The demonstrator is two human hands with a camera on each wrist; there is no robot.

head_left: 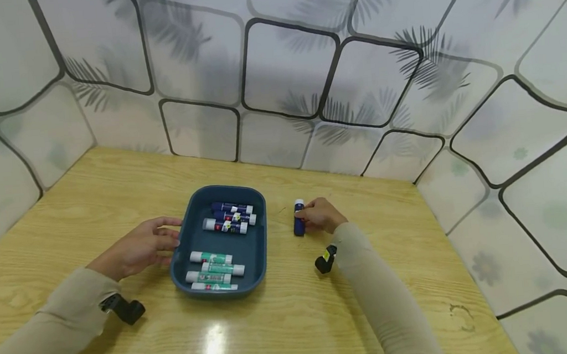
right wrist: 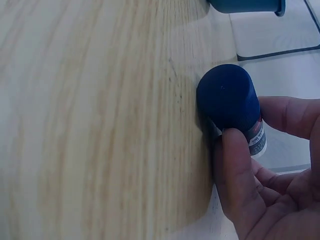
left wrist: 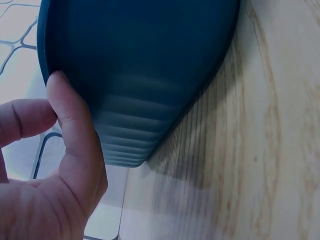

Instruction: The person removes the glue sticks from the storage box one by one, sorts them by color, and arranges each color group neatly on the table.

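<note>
— From the left, then?
— A beige sleeve [head_left: 36,335] with a small black camera [head_left: 124,309] at the wrist, then the left hand [head_left: 141,246]: fingers loose and spread wide, tips at the left rim of a dark teal-blue tray [head_left: 244,247].
— Gripping it?
— Just touching, judging by the left wrist view, fingers stretched along the rim.
— And inside the tray?
— On the far side, three dark blue glue sticks [head_left: 224,226] with white ends, close together. On the near side, four green-and-white glue sticks [head_left: 208,277], lying roughly side by side. Bare bottom between the two groups.
— Next, to the right?
— Apart from the tray, over the wooden surface [head_left: 285,321]: a lone blue glue stick [head_left: 299,227], white end far, blue end near. Pinched between thumb and fingers of the right hand [head_left: 322,215], from the right.
— Resting or slightly raised?
— Cannot tell.
— Farther right?
— A dark, worn mark [head_left: 462,318] on the near right, then a pale patterned wall [head_left: 541,218].
</note>
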